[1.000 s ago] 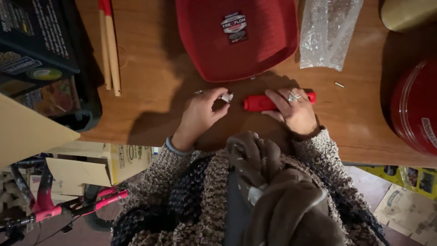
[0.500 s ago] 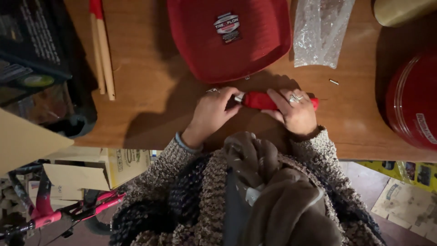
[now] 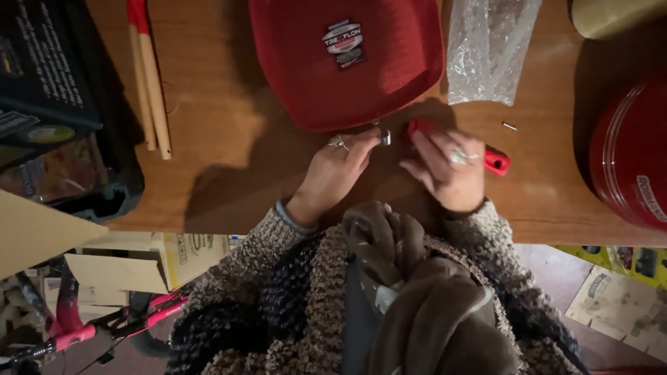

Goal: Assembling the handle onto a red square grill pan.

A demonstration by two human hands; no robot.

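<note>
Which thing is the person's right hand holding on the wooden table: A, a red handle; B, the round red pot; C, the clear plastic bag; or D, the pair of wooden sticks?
A: the right hand grips the red handle, whose end pokes out past the fingers, just below the red square pan.

One head-worn camera looks steeply down, close over the wooden surface (image 3: pixel 229 153), the fingers (image 3: pixel 361 149) near frame centre.
</note>
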